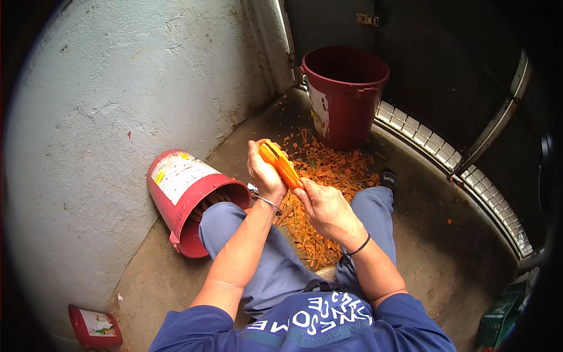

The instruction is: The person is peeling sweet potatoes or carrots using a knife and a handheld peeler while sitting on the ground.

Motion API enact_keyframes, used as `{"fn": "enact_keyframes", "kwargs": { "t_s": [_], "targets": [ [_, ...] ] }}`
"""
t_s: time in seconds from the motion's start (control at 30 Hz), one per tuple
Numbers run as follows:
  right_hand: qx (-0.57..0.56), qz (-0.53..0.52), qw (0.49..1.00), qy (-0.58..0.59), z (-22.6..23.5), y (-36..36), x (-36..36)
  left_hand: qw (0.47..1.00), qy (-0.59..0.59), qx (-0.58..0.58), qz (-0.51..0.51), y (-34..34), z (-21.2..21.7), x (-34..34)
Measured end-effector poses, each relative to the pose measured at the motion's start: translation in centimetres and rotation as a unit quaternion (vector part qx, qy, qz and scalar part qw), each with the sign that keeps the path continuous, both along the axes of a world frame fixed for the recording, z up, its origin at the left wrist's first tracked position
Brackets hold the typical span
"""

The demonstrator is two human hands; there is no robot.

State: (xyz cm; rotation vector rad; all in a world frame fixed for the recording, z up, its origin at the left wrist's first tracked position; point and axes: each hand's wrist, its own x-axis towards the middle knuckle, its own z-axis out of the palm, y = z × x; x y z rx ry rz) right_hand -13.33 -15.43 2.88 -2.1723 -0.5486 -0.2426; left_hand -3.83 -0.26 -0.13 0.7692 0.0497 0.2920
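My left hand is closed round a carrot, palm turned up, above the floor between my legs. Over the carrot lies a long, bright orange tool that looks like a peeler, with a dark slit near its far end. My right hand grips its near end, fingers pressed together. Carrot and peeler are so alike in colour that their border is hard to make out. Beneath both hands spreads a heap of orange carrot peelings with some green bits.
To my left a red bucket lies tipped on its side, unpeeled carrots inside. A tall dark red bucket stands upright beyond the peelings. A small red container sits by the left wall, a green crate at lower right.
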Motion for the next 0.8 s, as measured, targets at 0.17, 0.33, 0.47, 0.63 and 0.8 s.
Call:
{"fn": "enact_keyframes", "kwargs": {
  "t_s": [0.17,0.33,0.47,0.63,0.8],
  "targets": [
    [0.005,0.008,1.0,-0.007,0.1,0.1,-0.3,0.999,-0.034,0.011,0.041,-0.3,0.0,-0.2],
    [0.005,0.002,0.999,-0.04,-0.2,-0.2,-0.4,0.998,-0.053,0.024,0.037,0.0,0.0,-0.2],
    [-0.022,0.019,1.0,0.009,0.4,-0.6,-0.2,0.999,-0.038,0.008,0.024,-0.5,0.4,-0.8],
    [-0.065,0.0,0.998,-0.012,0.5,-0.7,-0.5,0.999,-0.043,0.015,0.007,-0.3,0.0,-0.8],
    [-0.095,-0.009,0.995,-0.035,-0.1,-0.6,-0.6,0.997,-0.033,0.054,0.034,-0.9,0.0,-1.3]
  ]
}}
